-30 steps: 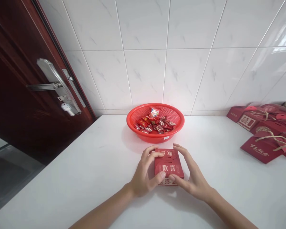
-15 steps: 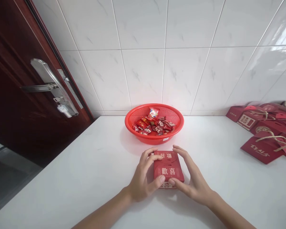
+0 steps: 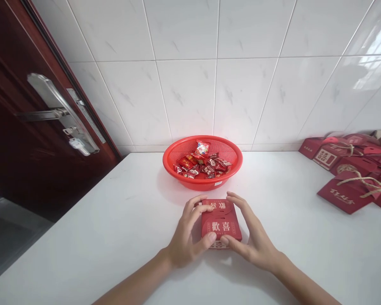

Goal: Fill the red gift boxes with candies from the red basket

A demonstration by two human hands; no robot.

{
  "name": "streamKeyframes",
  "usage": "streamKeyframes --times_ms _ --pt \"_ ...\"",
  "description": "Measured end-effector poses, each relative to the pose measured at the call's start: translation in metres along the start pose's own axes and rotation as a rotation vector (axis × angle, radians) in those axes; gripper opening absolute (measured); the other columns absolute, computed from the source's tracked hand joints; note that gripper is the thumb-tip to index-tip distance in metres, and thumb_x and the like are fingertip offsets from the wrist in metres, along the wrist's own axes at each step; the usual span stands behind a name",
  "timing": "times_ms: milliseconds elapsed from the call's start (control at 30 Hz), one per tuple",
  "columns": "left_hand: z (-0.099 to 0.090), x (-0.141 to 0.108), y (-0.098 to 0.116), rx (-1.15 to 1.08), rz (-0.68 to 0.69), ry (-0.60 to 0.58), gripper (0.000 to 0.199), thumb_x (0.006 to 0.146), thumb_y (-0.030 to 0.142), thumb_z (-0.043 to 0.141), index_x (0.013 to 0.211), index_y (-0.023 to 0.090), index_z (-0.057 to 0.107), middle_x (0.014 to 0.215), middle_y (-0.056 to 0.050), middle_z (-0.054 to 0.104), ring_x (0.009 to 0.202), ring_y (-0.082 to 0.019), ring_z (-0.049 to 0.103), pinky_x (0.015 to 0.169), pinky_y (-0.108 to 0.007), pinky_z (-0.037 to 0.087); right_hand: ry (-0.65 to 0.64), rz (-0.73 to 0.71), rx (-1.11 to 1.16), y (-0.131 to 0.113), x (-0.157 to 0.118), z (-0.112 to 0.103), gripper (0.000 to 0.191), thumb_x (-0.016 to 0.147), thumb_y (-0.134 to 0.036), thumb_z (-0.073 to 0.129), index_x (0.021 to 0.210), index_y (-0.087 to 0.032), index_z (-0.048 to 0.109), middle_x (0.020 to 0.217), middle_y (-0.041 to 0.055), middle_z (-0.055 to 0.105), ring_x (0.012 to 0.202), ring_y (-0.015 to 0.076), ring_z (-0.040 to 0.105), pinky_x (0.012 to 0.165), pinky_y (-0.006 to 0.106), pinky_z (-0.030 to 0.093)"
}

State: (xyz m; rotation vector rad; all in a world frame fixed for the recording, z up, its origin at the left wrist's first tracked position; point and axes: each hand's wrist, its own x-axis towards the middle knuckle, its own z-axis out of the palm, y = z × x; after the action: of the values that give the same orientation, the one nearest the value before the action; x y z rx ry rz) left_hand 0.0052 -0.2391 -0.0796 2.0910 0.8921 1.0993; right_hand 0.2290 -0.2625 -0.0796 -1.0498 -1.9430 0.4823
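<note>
A red box [image 3: 221,220] with pale characters on its closed top lies on the white table, between both hands. My left hand [image 3: 188,237] grips its left side, thumb on the near edge and fingers at the far left corner. My right hand [image 3: 257,241] holds the right side, thumb on the near edge and fingertips by the far right corner. Just beyond the box stands a red plastic basket [image 3: 202,184] holding several wrapped candies [image 3: 206,166].
Several red boxes with rope handles [image 3: 346,195] are piled at the right against the tiled wall [image 3: 184,97]. A dark red door [image 3: 15,140] with a metal handle and keys is at the left, past the edge of the white table [image 3: 114,237].
The whole view has shifted slightly, so things appear a little further left and up. Both hands keep nearly the same pose around the box.
</note>
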Motion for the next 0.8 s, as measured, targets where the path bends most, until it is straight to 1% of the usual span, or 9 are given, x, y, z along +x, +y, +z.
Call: streamKeyframes --times_ms 333,533,700,800 --pt "0.0003 -0.0007 -0.0019 0.011 0.002 0.003 0.04 0.088 0.039 0.061 0.126 0.029 0.053 0.142 -0.011 0.04 0.135 -0.034 0.044 0.108 -0.051 0.042 -0.017 0.023 0.002 -0.0028 0.0 0.0003 0.07 0.092 -0.051 0.066 0.149 -0.03 0.031 0.159 0.0144 0.039 0.148 0.0326 0.038 0.114 0.05 0.045" --pt "-0.0008 -0.0018 -0.0029 0.006 0.002 -0.004 0.041 0.088 0.039 0.061 0.127 0.03 0.052 0.142 -0.011 0.04 0.137 -0.034 0.042 0.108 -0.051 0.042 -0.016 0.021 0.003 -0.0015 0.0005 0.001 0.07 0.092 -0.051 0.065 0.149 -0.028 0.033 0.158 0.0158 0.039 0.148 0.0338 0.037 0.113 0.05 0.045" --pt "-0.0014 -0.0025 -0.0031 0.02 0.002 -0.018 0.041 0.089 0.039 0.061 0.128 0.029 0.052 0.143 -0.012 0.038 0.136 -0.033 0.043 0.108 -0.051 0.043 -0.017 0.003 -0.024 -0.0019 -0.0009 0.0008 0.068 0.092 -0.05 0.064 0.149 -0.029 0.034 0.159 0.0145 0.038 0.148 0.0328 0.038 0.112 0.048 0.047" --pt "-0.0005 -0.0025 -0.0009 0.04 -0.006 -0.005 0.042 0.089 0.04 0.062 0.128 0.029 0.053 0.142 -0.012 0.039 0.136 -0.033 0.044 0.107 -0.05 0.044 -0.005 -0.008 -0.038 -0.0031 -0.0015 0.001 0.064 0.094 -0.049 0.062 0.149 -0.029 0.035 0.159 0.0141 0.038 0.148 0.0319 0.038 0.112 0.047 0.047"
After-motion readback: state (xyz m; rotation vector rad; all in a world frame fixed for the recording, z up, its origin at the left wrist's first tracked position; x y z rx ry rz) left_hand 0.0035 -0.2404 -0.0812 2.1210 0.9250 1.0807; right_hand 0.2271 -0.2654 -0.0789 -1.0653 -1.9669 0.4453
